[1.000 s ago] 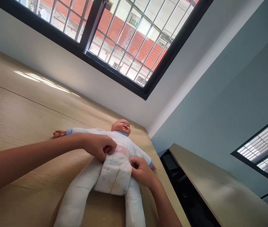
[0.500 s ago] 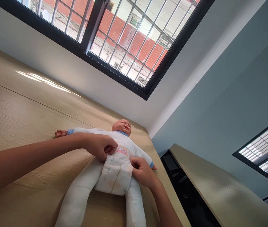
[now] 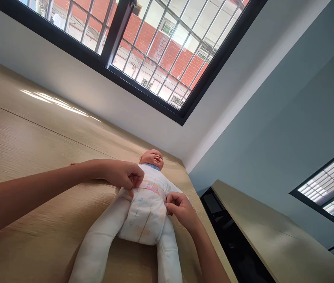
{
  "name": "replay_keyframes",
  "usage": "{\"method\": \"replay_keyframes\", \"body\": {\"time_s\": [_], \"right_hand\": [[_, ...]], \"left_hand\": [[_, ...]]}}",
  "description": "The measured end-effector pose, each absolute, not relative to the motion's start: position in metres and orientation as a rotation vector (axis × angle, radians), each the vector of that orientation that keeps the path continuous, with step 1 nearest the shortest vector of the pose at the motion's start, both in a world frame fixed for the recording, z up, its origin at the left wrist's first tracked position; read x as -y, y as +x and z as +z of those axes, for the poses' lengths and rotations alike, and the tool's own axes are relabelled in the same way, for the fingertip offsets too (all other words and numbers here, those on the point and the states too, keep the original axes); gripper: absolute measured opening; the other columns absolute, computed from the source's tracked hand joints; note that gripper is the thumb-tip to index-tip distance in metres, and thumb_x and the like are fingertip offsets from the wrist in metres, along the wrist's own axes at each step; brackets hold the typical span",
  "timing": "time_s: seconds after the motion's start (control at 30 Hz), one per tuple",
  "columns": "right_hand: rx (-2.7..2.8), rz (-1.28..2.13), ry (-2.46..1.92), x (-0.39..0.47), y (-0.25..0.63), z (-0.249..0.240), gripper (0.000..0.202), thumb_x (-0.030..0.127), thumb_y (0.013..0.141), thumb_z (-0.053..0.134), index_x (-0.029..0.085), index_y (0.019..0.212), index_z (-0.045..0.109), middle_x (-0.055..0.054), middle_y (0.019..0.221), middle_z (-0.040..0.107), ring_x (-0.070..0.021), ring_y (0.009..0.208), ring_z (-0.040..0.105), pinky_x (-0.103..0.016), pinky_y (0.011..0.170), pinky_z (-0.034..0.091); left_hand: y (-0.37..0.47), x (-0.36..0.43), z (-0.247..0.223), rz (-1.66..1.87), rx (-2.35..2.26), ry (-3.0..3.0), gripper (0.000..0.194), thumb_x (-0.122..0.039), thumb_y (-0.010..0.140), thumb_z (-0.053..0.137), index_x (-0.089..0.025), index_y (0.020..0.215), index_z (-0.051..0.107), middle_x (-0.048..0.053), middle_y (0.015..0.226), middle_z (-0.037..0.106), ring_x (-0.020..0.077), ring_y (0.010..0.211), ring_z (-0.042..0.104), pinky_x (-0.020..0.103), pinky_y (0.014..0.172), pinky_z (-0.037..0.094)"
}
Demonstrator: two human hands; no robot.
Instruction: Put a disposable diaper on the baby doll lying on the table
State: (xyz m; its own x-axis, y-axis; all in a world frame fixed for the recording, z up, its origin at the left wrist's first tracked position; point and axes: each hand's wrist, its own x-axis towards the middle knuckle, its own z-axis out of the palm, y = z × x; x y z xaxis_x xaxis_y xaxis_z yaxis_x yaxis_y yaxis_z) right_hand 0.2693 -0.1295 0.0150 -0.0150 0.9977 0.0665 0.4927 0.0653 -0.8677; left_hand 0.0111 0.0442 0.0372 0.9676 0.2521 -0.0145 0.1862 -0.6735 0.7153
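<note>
A baby doll in a white top with a blue collar lies face up on the wooden table, its white legs stretched toward me. Round its hips is a white diaper with a pink printed waistband, its front panel lying over the belly. My left hand is closed, fingertips pinched at the upper waist edge on the picture's left side. At the opposite waist edge my right hand pinches the diaper's side with thumb and forefinger. My left forearm covers most of one doll arm.
The wooden tabletop runs up to a white wall below a barred window with a black frame. To the right, past the table's edge, is a dark gap beside another wooden surface.
My left hand has shifted slightly up and left, and the forearm now hides the doll's arm. My right hand has moved slightly outward to the right. The doll stays in place.
</note>
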Motion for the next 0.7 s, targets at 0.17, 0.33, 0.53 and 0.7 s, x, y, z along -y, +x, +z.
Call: {"method": "replay_keyframes", "body": {"time_s": [0.17, 0.33, 0.53, 0.7], "right_hand": [[1.459, 0.579, -1.626, 0.118, 0.255, 0.000, 0.047, 0.063, 0.082, 0.063, 0.022, 0.067, 0.046, 0.004, 0.060, 0.043, -0.0125, 0.057, 0.038, -0.028, 0.055, 0.031], [1.488, 0.355, -1.784, 0.107, 0.242, -0.010, 0.049, 0.060, 0.085, 0.063, 0.023, 0.065, 0.038, 0.005, 0.060, 0.040, -0.0139, 0.062, 0.038, -0.029, 0.059, 0.029], [1.593, 0.205, -1.694, 0.104, 0.244, -0.011, 0.037, 0.044, 0.092, 0.047, 0.024, 0.064, 0.033, 0.004, 0.060, 0.038, -0.0144, 0.062, 0.036, -0.030, 0.059, 0.026], [1.510, 0.155, -1.843, 0.114, 0.274, -0.004, 0.034, 0.034, 0.084, 0.052, 0.024, 0.058, 0.032, 0.004, 0.054, 0.037, -0.0142, 0.057, 0.035, -0.029, 0.056, 0.023]], "left_hand": [[0.023, -0.029, 0.036, 0.149, -0.589, 2.393, 0.048, -0.067, 0.087, 0.054, -0.020, 0.077, 0.057, 0.002, 0.066, 0.065, 0.0172, 0.060, 0.055, 0.028, 0.055, 0.038], [0.042, -0.005, 0.030, 0.330, -0.847, 2.675, 0.048, -0.063, 0.088, 0.049, -0.020, 0.067, 0.054, 0.005, 0.067, 0.063, 0.0176, 0.060, 0.048, 0.031, 0.055, 0.029], [0.046, -0.010, 0.028, 0.404, -0.867, 2.732, 0.026, -0.035, 0.083, 0.052, -0.021, 0.061, 0.049, 0.005, 0.064, 0.058, 0.0195, 0.062, 0.049, 0.032, 0.058, 0.030], [0.027, -0.033, 0.025, 0.406, -1.002, 2.635, 0.025, -0.025, 0.065, 0.065, -0.021, 0.054, 0.042, -0.001, 0.051, 0.037, 0.0192, 0.056, 0.047, 0.032, 0.059, 0.037]]}}
